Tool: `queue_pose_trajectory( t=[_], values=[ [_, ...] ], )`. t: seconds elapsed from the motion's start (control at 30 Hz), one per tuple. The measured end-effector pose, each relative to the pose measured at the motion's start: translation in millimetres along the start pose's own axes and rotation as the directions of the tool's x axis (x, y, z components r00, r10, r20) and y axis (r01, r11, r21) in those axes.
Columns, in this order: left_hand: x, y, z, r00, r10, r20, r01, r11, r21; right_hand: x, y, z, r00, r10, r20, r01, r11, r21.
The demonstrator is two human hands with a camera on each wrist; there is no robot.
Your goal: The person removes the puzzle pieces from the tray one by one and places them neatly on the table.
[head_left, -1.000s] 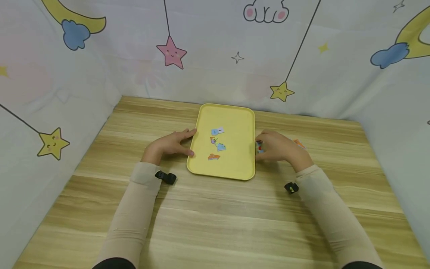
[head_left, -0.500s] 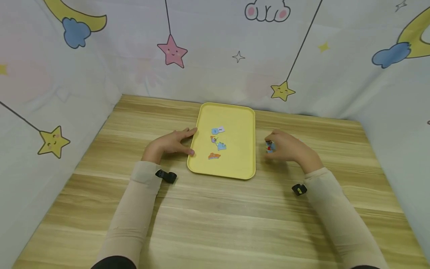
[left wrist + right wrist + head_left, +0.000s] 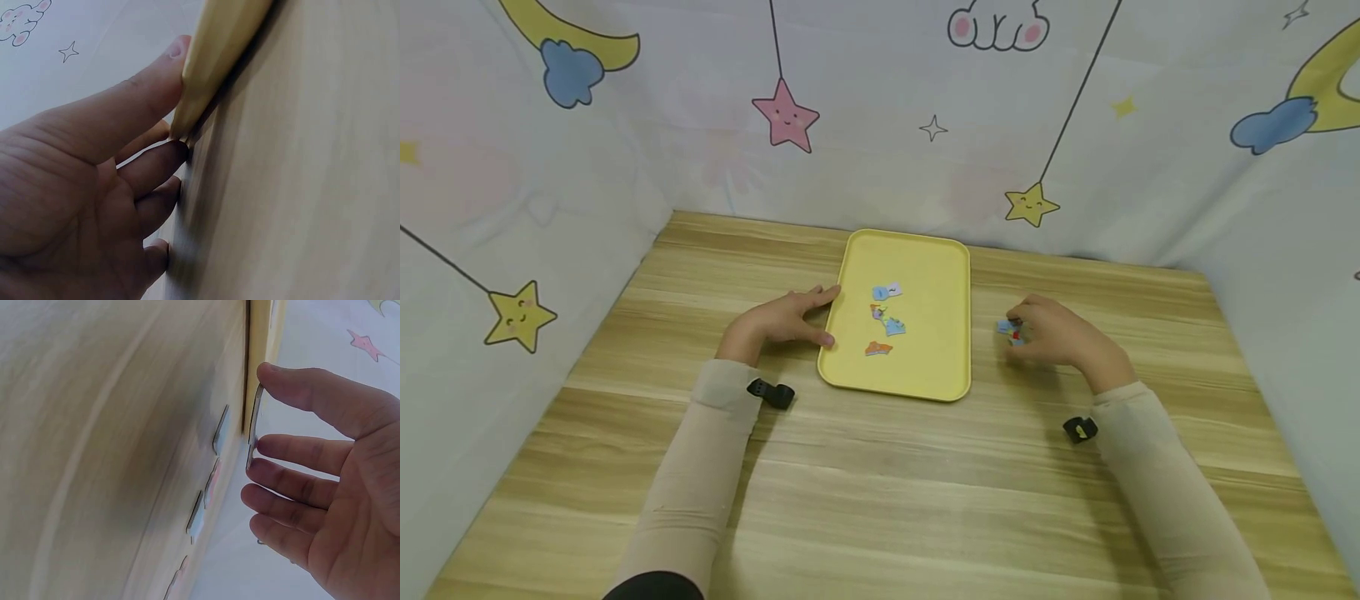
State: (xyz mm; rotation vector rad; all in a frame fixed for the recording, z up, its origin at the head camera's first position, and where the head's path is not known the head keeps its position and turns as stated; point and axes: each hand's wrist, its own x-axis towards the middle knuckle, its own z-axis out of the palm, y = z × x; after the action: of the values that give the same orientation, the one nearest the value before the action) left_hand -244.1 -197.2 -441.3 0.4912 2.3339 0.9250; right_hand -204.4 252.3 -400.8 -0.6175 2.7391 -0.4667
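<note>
On the wooden table stands a yellow tray [image 3: 928, 354] with several small jigsaw puzzle pieces [image 3: 892, 326] lying in it. My left hand [image 3: 772, 322] is at the tray's left side, thumb on the rim and fingers spread, as the thumb [image 3: 165, 72] in the left wrist view shows. To the right of the tray, my right hand [image 3: 1054, 333] pinches thin puzzle pieces [image 3: 255, 415] between thumb and fingertips. They are seen nearly edge-on in the right wrist view, apparently joined; blue and red parts [image 3: 1006, 326] show in the head view.
Several more loose puzzle pieces [image 3: 220, 431] lie on the tabletop [image 3: 880, 483] by the right hand, mostly hidden from the head view. A white cloth backdrop [image 3: 865, 183] with stars and moons encloses the table's back and sides.
My right hand has moved right, away from the tray's edge, keeping its hold on the puzzle pieces. The orange piece seen beside it earlier is now hidden. Left hand and tray stay put.
</note>
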Motion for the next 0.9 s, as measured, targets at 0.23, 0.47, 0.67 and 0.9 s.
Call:
queue_pose_trajectory(
  t=[0.23, 0.47, 0.67, 0.9],
  values=[
    [0.0, 0.1, 0.3, 1.0, 0.0, -0.001, 0.0, 1.0, -0.005, -4.8, 5, 0, 1.0, -0.01, -0.013, 0.01, 1.0, -0.001],
    [-0.8, 0.5, 0.0, 1.0, -0.004, 0.001, 0.004, 1.0, -0.014, -5.8, 9, 3, 1.0, 0.004, -0.019, -0.003, 1.0, 0.009],
    [-1.7, 1.8, -0.5, 1.0, -0.001, 0.001, 0.001, 1.0, -0.01, -4.6, 14, 5, 1.0, -0.005, -0.01, 0.005, 1.0, 0.005],
    [-1.8, 2.5, -0.3, 1.0, -0.003, 0.001, 0.003, 1.0, -0.015, -4.5, 16, 6, 1.0, -0.01, -0.006, 0.01, 1.0, 0.012]
  ],
)
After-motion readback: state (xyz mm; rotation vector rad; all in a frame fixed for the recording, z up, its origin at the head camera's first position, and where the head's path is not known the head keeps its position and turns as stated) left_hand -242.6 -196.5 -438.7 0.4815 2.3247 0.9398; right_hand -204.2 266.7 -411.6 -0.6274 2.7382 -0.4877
